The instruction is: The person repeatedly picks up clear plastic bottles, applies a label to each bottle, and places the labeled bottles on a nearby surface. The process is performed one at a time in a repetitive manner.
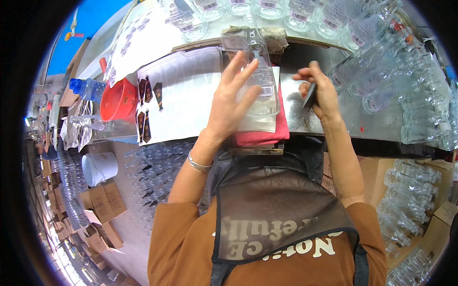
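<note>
A clear glass bottle (pixel 263 101) with a printed label lies on a pad of white sheets over a folded red cloth (pixel 285 125). The far end of the bottle rests by a rolled greyish cloth (pixel 276 39). My left hand (pixel 229 97) is over the bottle's left side, fingers spread and stretched out; whether they press on the glass I cannot tell. To the right of the bottle, my right hand (pixel 322 90) is closed around a thin, dark, flat scraper (pixel 309 97), apart from the bottle.
Left of the bottle lies a white sheet (pixel 183 90) with several dark tie-shaped stickers (pixel 147 126). A red plastic basin (pixel 119 100) and a blue-capped bottle (pixel 88 89) stand beyond it. Glass bottles (pixel 329 21) crowd the back and right. Cardboard boxes (pixel 106 200) lie below left.
</note>
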`<control>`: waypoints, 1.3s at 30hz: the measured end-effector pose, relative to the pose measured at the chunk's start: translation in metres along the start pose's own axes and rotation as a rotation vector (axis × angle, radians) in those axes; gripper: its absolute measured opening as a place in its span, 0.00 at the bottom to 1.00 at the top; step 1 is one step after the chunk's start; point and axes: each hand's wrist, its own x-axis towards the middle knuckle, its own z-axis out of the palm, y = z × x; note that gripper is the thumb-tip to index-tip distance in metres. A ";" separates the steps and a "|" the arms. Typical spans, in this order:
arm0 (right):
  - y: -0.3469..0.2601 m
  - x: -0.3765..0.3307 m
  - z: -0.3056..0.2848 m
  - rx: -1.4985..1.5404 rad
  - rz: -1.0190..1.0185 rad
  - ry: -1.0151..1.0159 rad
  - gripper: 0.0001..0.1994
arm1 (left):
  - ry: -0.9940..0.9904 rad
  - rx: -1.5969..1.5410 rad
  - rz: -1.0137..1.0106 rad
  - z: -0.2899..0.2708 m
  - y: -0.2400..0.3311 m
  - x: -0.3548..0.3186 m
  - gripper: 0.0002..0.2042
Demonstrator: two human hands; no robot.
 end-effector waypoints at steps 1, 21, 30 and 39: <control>0.005 0.005 -0.014 0.125 0.046 0.110 0.20 | 0.000 -0.002 0.004 0.001 0.000 0.000 0.24; -0.070 0.000 0.058 -0.871 -0.690 -0.051 0.14 | 0.057 -0.037 0.008 0.007 -0.004 -0.004 0.28; -0.054 -0.070 0.084 -1.115 -1.270 -0.590 0.12 | -0.056 -0.018 0.059 -0.012 -0.001 -0.039 0.53; -0.060 -0.007 0.112 -1.274 -1.191 -0.528 0.03 | 0.037 -0.078 -0.051 0.007 -0.002 -0.044 0.59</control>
